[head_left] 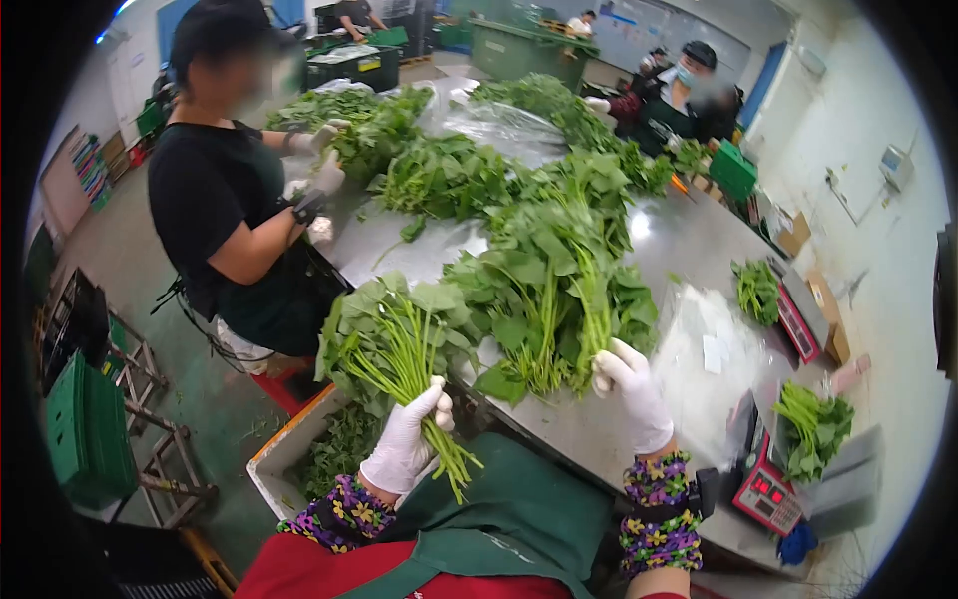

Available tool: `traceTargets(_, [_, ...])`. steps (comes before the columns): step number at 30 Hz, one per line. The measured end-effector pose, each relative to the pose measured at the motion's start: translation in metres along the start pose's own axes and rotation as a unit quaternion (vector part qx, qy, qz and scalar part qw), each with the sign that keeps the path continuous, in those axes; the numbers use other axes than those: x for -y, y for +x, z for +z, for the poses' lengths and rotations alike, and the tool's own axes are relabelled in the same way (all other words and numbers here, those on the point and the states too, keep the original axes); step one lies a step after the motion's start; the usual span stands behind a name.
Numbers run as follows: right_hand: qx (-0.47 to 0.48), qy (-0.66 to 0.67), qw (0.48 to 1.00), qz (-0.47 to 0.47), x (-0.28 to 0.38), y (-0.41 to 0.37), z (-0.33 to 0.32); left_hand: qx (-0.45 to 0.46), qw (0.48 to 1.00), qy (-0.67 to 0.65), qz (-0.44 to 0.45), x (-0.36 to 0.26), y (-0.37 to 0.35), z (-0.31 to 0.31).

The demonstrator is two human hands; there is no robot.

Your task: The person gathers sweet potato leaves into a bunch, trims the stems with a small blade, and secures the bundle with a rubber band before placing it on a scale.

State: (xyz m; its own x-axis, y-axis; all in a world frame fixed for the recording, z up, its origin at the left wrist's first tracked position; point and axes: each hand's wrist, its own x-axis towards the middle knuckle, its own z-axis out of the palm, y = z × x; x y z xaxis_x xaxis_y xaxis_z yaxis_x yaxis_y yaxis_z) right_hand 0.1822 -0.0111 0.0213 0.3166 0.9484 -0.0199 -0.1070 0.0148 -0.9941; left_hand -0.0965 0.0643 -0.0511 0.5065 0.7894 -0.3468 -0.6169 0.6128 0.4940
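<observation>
My left hand (409, 439), in a white glove, is closed around the stems of a bunch of leafy greens (399, 349). The cut ends point down toward my apron and the leaves spread up and to the left. At the near edge of a large heap of leafy greens (539, 260) on the metal table, my gloved right hand (629, 384) has its thumb and fingers pinched on stems at the heap's right side. Its fingertips are partly hidden, so how many stems it grips cannot be made out.
Clear plastic bags (714, 344) lie right of the heap. Two red scales (768, 489) bearing greens stand along the right side. A crate of greens (299, 459) sits below the table at left. One co-worker (225, 190) handles greens at left, another (674, 105) stands across the table.
</observation>
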Motion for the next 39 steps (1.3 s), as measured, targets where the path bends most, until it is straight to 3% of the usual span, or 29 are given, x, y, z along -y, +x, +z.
traceTargets(4, [-0.044,-0.238,0.966,0.094,-0.062,-0.001,-0.027,0.022,0.999,0.023,0.025,-0.001,-0.003,0.003])
traceTargets(6, [-0.185,-0.409,0.894,0.0,-0.086,-0.012,-0.027,0.001,0.998,0.041,0.039,0.0,-0.003,0.002])
traceTargets(7, [-0.188,-0.409,0.893,0.008,-0.093,-0.017,-0.031,-0.003,0.998,0.054,0.044,0.001,-0.001,-0.001])
traceTargets(9, [-0.297,-0.407,0.863,-0.04,-0.067,-0.029,-0.008,-0.018,0.995,0.078,0.053,0.002,0.0,0.0])
traceTargets(10, [-0.298,-0.406,0.863,-0.034,-0.062,-0.032,0.001,-0.03,0.993,0.095,0.06,0.003,0.0,0.003])
traceTargets(12, [-0.286,-0.409,0.855,-0.14,-0.056,-0.034,0.02,-0.043,0.99,0.111,0.073,0.007,0.002,0.007])
traceTargets(14, [-0.251,-0.441,0.844,-0.173,-0.054,-0.028,0.039,-0.055,0.987,0.127,0.088,0.011,0.0,0.012])
traceTargets(20, [-0.168,-0.595,0.784,-0.059,-0.074,0.029,0.051,-0.056,0.979,0.165,0.111,0.013,-0.006,0.016])
traceTargets(22, [-0.157,-0.651,0.743,-0.011,-0.077,0.042,0.054,-0.048,0.979,0.167,0.109,0.013,-0.007,0.015])
traceTargets(24, [-0.155,-0.647,0.747,-0.017,-0.078,0.045,0.054,-0.048,0.981,0.157,0.104,0.013,-0.008,0.013])
traceTargets(26, [-0.17,-0.499,0.85,-0.011,-0.074,0.044,0.047,-0.051,0.982,0.152,0.102,0.013,-0.006,0.011])
traceTargets(27, [-0.128,-0.245,0.961,-0.009,-0.063,0.044,0.046,-0.052,0.982,0.149,0.103,0.013,-0.004,0.01])
traceTargets(28, [-0.094,-0.07,0.992,0.045,-0.05,0.034,0.039,-0.052,0.981,0.155,0.107,0.013,-0.003,0.009])
traceTargets(31, [-0.103,0.056,0.991,-0.067,-0.024,0.008,0.036,-0.059,0.982,0.149,0.099,0.014,-0.001,0.01])
traceTargets(32, [-0.107,0.055,0.991,-0.067,-0.03,0.004,0.034,-0.066,0.984,0.138,0.094,0.013,-0.001,0.012])
traceTargets(36, [-0.156,-0.033,0.987,-0.034,-0.06,-0.001,0.03,-0.055,0.984,0.145,0.089,0.017,0.0,0.012])
traceTargets(39, [-0.215,-0.086,0.963,-0.136,-0.069,-0.011,0.052,-0.059,0.982,0.156,0.089,0.022,-0.003,0.01])
